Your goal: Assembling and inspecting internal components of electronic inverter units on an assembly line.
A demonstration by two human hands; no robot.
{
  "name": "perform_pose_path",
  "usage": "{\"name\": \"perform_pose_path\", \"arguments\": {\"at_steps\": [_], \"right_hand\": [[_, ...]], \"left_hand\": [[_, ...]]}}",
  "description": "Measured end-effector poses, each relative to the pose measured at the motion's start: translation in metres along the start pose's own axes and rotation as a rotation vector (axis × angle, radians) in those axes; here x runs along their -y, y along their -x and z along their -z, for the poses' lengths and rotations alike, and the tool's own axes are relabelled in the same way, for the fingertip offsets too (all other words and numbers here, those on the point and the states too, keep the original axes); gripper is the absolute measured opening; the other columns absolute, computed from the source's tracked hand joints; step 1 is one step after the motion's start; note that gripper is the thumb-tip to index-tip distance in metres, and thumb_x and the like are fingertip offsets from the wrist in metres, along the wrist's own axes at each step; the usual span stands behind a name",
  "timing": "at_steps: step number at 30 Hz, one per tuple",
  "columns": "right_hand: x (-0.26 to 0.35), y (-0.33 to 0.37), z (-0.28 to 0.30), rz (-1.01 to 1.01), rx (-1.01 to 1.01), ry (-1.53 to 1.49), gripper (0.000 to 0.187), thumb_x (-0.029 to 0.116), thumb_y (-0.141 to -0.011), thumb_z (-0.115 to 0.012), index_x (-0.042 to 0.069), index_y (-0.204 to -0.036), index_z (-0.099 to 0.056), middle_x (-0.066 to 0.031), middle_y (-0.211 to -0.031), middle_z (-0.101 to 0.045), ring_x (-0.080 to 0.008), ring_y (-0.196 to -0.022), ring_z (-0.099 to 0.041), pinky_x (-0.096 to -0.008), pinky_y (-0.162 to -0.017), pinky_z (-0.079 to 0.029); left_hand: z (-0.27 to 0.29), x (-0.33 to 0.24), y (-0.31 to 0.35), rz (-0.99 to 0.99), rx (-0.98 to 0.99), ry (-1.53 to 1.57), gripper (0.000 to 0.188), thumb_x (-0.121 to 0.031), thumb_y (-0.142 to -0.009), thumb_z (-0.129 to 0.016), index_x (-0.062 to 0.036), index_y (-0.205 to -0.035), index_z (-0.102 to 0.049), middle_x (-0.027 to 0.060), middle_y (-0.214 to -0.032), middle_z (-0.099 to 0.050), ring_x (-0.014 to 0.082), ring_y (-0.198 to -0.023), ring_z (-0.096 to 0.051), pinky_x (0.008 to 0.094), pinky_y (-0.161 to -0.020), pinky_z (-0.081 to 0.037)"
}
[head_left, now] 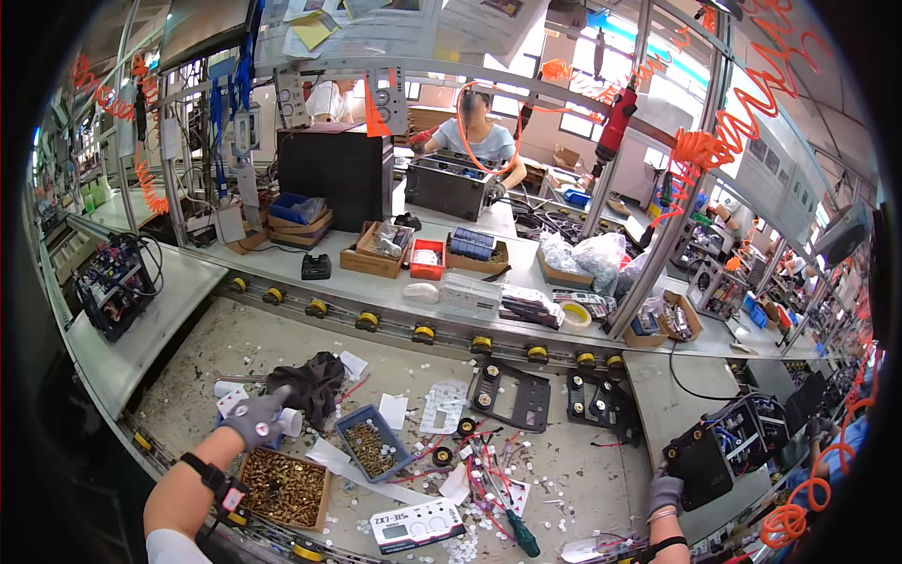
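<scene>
A black unit [714, 456] is gripped at its lower left corner by the gloved right hand [665, 493] at the tabletop's [225, 343] right edge; its wiring is seen exposed, so assembly is judged unfinished. The gloved left hand [254, 418] is closed around a small white roll [291, 423], beside a dark cloth [315, 381]. Two black brackets [512, 395] lie unfitted. A brown box of brass screws [285, 489] and a blue tray [371, 444] are set near the left hand. A white labelled meter [416, 524] lies at the front edge. Cardboard boxes [376, 249] and a red bin [427, 258] line the shelf beyond the rollers.
</scene>
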State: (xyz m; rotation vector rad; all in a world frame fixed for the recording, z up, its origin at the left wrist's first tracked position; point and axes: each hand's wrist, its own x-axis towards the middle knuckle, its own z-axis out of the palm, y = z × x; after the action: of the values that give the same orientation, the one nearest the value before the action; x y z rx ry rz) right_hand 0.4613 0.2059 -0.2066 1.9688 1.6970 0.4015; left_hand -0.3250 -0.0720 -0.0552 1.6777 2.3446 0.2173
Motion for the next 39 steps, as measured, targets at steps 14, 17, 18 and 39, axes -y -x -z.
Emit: {"name": "perform_pose_path", "arguments": {"at_steps": [14, 17, 18, 39], "right_hand": [[0.072, 0.089, 0.074, 0.207, -0.220, 0.048, 0.059, 0.010, -0.084, -0.043, -0.020, -0.132, -0.027, -0.0132, -0.074, -0.066, -0.0233, -0.052, -0.060, -0.0453, -0.048, -0.037], [0.108, 0.122, 0.105, 0.301, -0.303, 0.155, 0.055, 0.009, -0.083, -0.048, -0.019, -0.128, -0.037, -0.0117, -0.069, -0.065, -0.0185, -0.047, -0.059, -0.0388, -0.040, -0.039], [0.121, 0.134, 0.116, 0.348, -0.326, 0.099, 0.055, 0.010, -0.082, -0.049, -0.019, -0.128, -0.037, -0.0103, -0.066, -0.065, -0.0183, -0.047, -0.059, -0.0388, -0.040, -0.039], [0.152, 0.373, 0.331, 1.454, -0.671, -1.085, 0.037, 0.014, -0.068, -0.066, 0.012, -0.105, -0.061, -0.0056, -0.092, -0.062, -0.0257, -0.081, -0.062, -0.0375, -0.070, -0.049]], "left_hand": [[0.090, -0.185, -0.170, -0.229, 0.003, -0.001, 0.083, -0.033, -0.085, -0.058, -0.0002, -0.145, -0.011, 0.0278, -0.117, -0.057, 0.0401, -0.106, -0.057, 0.0418, -0.093, -0.044], [0.111, -0.198, -0.181, -0.221, -0.070, -0.001, 0.082, -0.031, -0.084, -0.056, 0.0001, -0.145, -0.011, 0.0275, -0.115, -0.058, 0.0388, -0.105, -0.057, 0.0411, -0.092, -0.045], [0.115, -0.203, -0.181, -0.213, -0.084, -0.003, 0.079, -0.032, -0.085, -0.051, -0.0002, -0.146, -0.011, 0.0268, -0.115, -0.058, 0.0384, -0.104, -0.058, 0.0415, -0.091, -0.045], [0.078, -0.104, 0.002, -0.415, 0.210, -0.020, 0.059, -0.035, -0.087, -0.058, -0.0103, -0.137, -0.037, 0.0235, -0.114, -0.059, 0.0398, -0.104, -0.057, 0.0423, -0.087, -0.046]]}}
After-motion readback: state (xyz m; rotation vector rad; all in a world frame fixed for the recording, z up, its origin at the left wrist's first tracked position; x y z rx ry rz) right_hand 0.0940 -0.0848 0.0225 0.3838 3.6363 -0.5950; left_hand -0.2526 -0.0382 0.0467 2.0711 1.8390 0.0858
